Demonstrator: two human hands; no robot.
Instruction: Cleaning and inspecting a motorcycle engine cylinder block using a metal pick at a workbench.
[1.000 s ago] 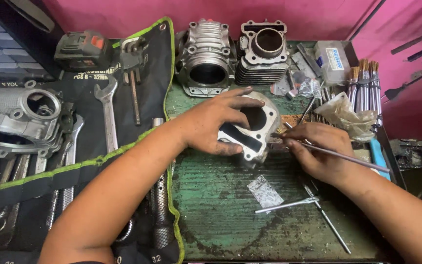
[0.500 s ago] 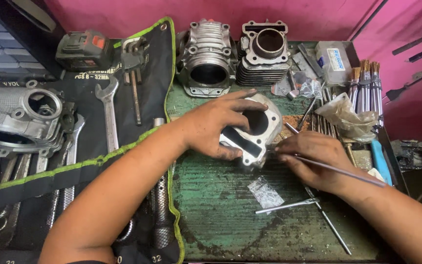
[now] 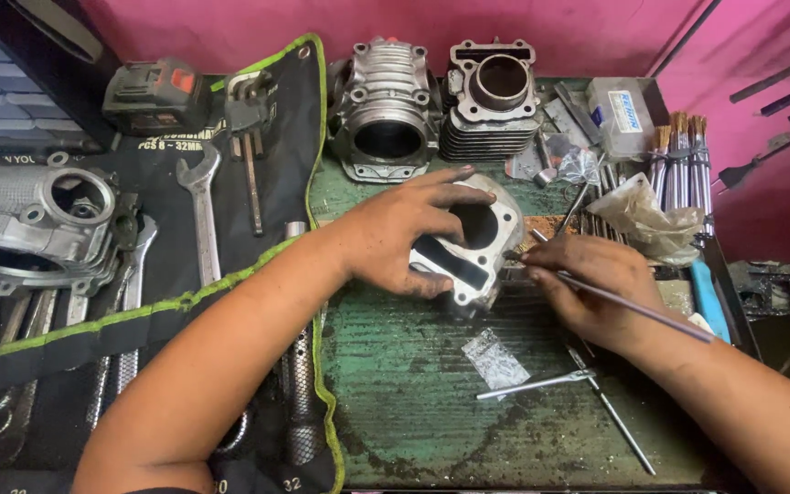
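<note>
Fingers [image 3: 432, 197] of the left hand [image 3: 395, 233] are spread wide and wrapped over the top of a pale grey cast-metal engine cylinder block with a round bore [image 3: 477, 242], thumb tucked against its near edge — a firm hold that keeps it tilted on the worn green counter [image 3: 413, 384]. The right hand [image 3: 592, 288] has its fingers pinched closed round a thin metal rod [image 3: 637, 306], whose tip touches the block's right side. Just in front of the block lie a small clear plastic bag [image 3: 496, 359] and a slim silver tool [image 3: 537, 384]. Behind stand two more cylinders — a smooth grey one [image 3: 386, 114] and a finned one [image 3: 491, 101]. To the left, a black tool roll edged in green [image 3: 166, 302] carries spanners [image 3: 201, 215].
</note>
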